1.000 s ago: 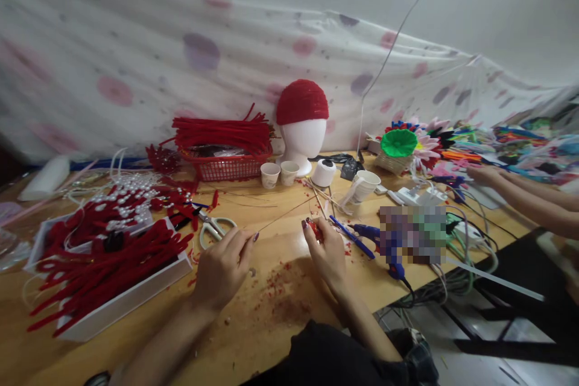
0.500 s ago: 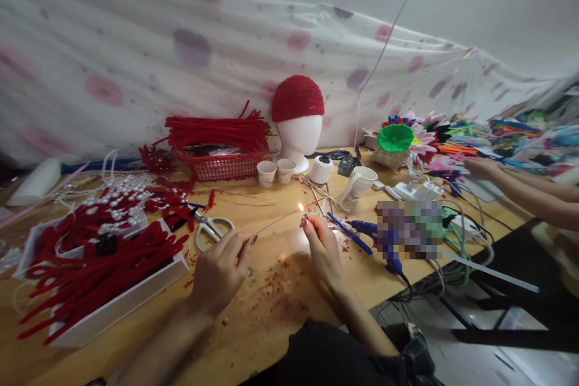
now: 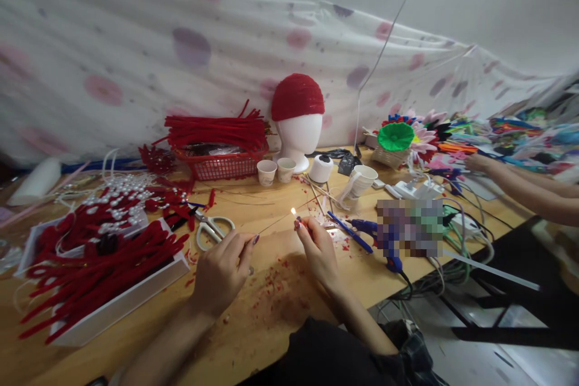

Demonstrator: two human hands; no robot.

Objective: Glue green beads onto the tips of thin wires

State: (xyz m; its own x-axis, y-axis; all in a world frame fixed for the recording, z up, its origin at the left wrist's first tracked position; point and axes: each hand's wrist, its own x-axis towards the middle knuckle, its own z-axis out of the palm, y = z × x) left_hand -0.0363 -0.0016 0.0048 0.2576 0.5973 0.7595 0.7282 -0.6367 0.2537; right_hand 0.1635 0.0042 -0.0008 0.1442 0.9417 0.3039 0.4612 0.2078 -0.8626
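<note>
My left hand [image 3: 226, 268] is closed, pinching one end of a thin wire [image 3: 275, 221] between thumb and forefinger. The wire slants up to the right, over the table. My right hand [image 3: 319, 253] is closed around a lighter, whose body is mostly hidden by the fingers. A small flame [image 3: 293, 211] burns just above the right thumb and touches the wire. White-handled scissors [image 3: 211, 230] lie just beyond my left hand. Red scraps [image 3: 275, 280] are scattered on the wood between my forearms.
A white box [image 3: 122, 307] of red fuzzy stems stands at left, a red basket [image 3: 221, 167] behind. Further back are paper cups [image 3: 266, 174], a thread spool [image 3: 321, 169] and a red-capped foam head [image 3: 298, 129]. Blue glue gun [image 3: 366, 228] and cables lie right; another person's arm [image 3: 520, 181] reaches in.
My right hand has shifted slightly left, and the flame has moved left along the wire with it. My left hand stays nearly where it was, still pinching the wire.
</note>
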